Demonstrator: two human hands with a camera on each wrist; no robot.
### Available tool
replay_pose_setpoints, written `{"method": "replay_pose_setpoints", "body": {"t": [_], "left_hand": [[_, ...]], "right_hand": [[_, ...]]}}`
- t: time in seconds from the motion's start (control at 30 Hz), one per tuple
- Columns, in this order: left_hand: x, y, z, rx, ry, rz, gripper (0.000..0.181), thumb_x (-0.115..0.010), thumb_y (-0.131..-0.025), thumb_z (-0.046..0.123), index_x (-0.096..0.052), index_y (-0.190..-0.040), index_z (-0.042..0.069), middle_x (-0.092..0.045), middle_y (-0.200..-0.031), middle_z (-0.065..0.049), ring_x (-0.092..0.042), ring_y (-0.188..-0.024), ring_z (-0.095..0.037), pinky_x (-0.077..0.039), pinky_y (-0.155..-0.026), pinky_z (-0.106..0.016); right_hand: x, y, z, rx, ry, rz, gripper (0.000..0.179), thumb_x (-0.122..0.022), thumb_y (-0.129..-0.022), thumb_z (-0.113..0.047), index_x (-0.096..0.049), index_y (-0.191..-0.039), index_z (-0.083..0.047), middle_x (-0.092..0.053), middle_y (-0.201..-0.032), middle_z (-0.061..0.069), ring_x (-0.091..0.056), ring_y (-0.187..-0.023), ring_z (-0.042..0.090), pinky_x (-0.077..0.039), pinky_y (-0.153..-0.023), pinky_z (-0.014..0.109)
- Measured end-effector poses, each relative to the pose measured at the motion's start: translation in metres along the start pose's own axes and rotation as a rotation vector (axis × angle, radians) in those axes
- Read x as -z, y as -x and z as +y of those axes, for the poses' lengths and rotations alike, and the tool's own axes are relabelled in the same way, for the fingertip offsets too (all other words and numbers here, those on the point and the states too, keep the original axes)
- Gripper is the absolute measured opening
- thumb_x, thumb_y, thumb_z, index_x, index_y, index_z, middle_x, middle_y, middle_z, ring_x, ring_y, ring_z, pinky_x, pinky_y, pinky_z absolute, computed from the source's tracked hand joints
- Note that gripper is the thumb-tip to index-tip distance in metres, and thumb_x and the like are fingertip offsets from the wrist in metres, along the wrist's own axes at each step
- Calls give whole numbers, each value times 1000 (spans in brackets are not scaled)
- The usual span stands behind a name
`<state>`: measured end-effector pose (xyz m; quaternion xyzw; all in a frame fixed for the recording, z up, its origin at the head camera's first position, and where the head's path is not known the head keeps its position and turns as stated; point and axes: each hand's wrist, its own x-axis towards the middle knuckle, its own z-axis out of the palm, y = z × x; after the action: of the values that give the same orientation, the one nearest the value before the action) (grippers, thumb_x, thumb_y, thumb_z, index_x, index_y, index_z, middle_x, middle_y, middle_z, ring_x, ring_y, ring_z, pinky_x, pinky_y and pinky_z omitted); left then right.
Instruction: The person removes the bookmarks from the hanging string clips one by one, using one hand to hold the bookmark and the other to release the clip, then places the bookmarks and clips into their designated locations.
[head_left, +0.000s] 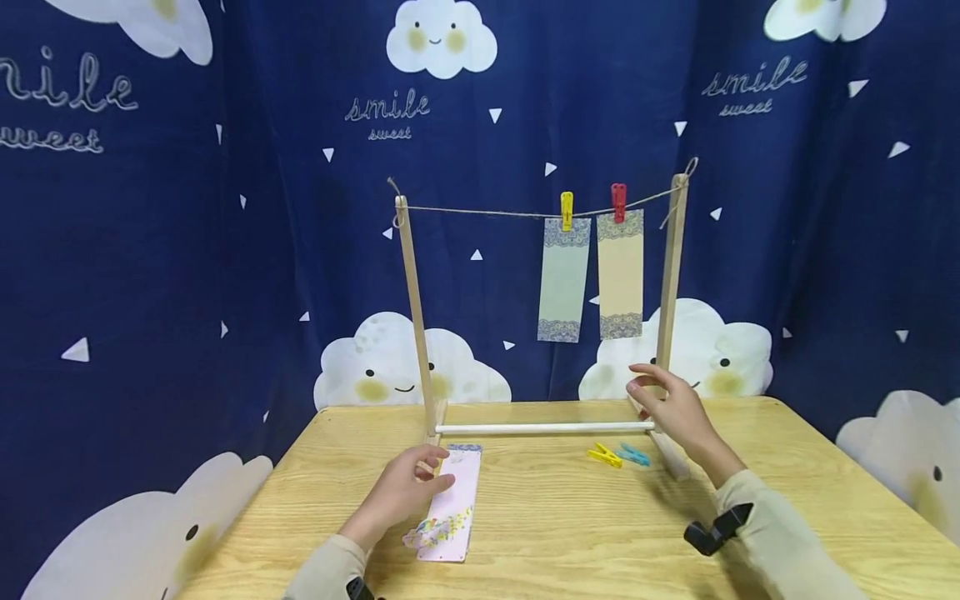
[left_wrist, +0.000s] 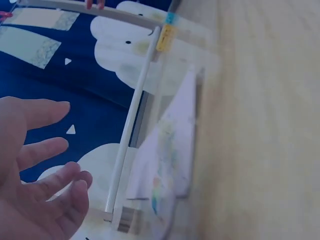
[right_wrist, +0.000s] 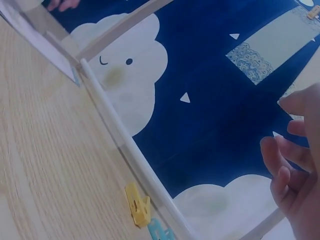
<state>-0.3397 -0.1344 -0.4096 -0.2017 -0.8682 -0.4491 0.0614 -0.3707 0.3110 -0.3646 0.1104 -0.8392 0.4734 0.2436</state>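
Note:
My left hand [head_left: 405,492] hovers at the left edge of pale pink cards [head_left: 457,500] printed with flowers, which lie on the table. Its fingers are loosely bent, and the left wrist view shows nothing between them. On the other side, my right hand [head_left: 675,412] is raised by the right post of a wooden frame, fingers and thumb apart and holding nothing. Below it lie a yellow clothespin [head_left: 604,454] and a blue clothespin [head_left: 633,454]. From the string [head_left: 480,212] hang a pale green card [head_left: 564,287] under a yellow clothespin [head_left: 567,211] and a cream card [head_left: 621,279] under a red clothespin [head_left: 618,202].
The frame's left post [head_left: 417,317] and right post [head_left: 670,275] stand toward the back of the wooden table [head_left: 547,533]. A white bar [head_left: 543,428] joins them low down. Behind hangs a dark blue curtain [head_left: 480,158] with clouds.

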Motion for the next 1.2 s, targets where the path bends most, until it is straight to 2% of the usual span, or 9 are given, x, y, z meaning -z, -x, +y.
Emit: {"method": "replay_pose_setpoints", "body": {"t": [0.2,0.33,0.47,0.6,0.7,1.0,1.1,1.2], "left_hand": [[-1,-16,8,8,89,43,41,-79,-94,23,-66,-130,7,-62,-121,-15,-61,-110,-34,-57,-81,-42],[-1,-26,11,-3,136,61,42,-79,-94,23,-66,-132,9,-62,-121,-12,-61,-111,-33,-57,-83,-43],[-1,-36,14,-12,157,79,46,-79,-94,25,-64,-135,11,-62,-122,-10,-61,-114,-34,-56,-87,-45],[-3,-47,20,-31,178,108,50,-80,-93,25,-62,-138,12,-61,-125,-11,-60,-116,-35,-55,-90,-48],[-5,-55,28,-44,196,125,55,-81,-92,26,-60,-140,12,-59,-129,-13,-59,-120,-37,-55,-91,-49],[-12,-85,53,-82,296,95,75,-85,-88,24,-47,-152,16,-47,-151,-16,-47,-138,-37,-48,-104,-53],[-15,-95,60,-104,324,90,79,-86,-87,22,-44,-153,15,-44,-154,-16,-44,-141,-37,-45,-107,-54],[-18,-106,65,-114,339,94,81,-86,-87,20,-42,-155,15,-41,-157,-14,-41,-143,-37,-44,-108,-55]], "right_hand": [[-2,-7,-10,42,5,15,47,-66,-104,-29,-56,-143,-4,-65,-118,24,-70,-69,33,-54,-59,30],[1,-11,-20,74,-15,44,46,-66,-105,-24,-56,-143,-2,-66,-118,25,-69,-64,27,-54,-65,27],[4,-18,-29,87,-70,64,46,-65,-105,-20,-55,-145,0,-65,-118,27,-67,-61,22,-52,-60,25],[6,-26,-37,88,-132,62,46,-62,-106,-16,-51,-145,5,-62,-118,29,-67,-62,23,-48,-51,23],[8,-31,-43,89,-154,61,46,-60,-106,-15,-50,-146,6,-61,-118,27,-66,-62,23,-47,-49,23],[15,-52,-73,148,-197,101,47,-62,-106,-19,-50,-147,1,-60,-117,25,-65,-61,17,-44,-47,20],[17,-61,-83,158,-164,105,48,-63,-106,-23,-51,-147,-2,-61,-117,22,-66,-63,19,-45,-48,21],[20,-72,-93,184,-98,100,50,-63,-105,-28,-51,-148,-5,-62,-118,19,-67,-67,28,-48,-53,23]]}}
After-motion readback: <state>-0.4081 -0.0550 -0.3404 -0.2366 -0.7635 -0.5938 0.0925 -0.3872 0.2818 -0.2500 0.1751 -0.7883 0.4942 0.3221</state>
